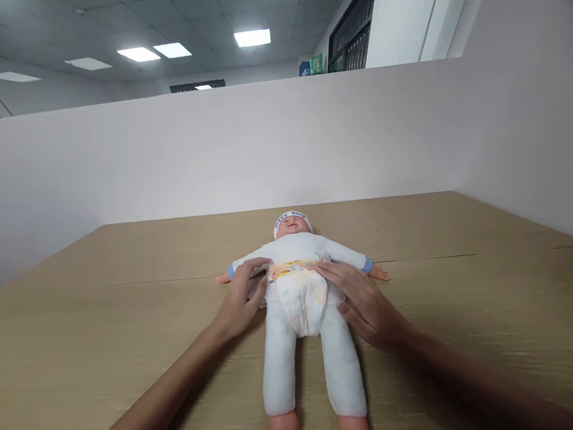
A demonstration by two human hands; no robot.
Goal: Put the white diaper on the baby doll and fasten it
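A baby doll [297, 247] in a white suit and white cap lies on its back on the wooden table [121, 269], head away from me, arms spread. A diaper [301, 297] with a coloured waistband is wrapped round its hips. My left hand [241, 299] rests at the doll's left-hand side, fingers curled onto the diaper's waist edge. My right hand [361, 299] lies on the other side, fingers stretched toward the waistband and pressing on the diaper's side tab.
White partition walls [280, 142] close the table off at the back and on both sides. The doll's bare feet reach the bottom edge of the view. Ceiling lights and a dark window show above the partition.
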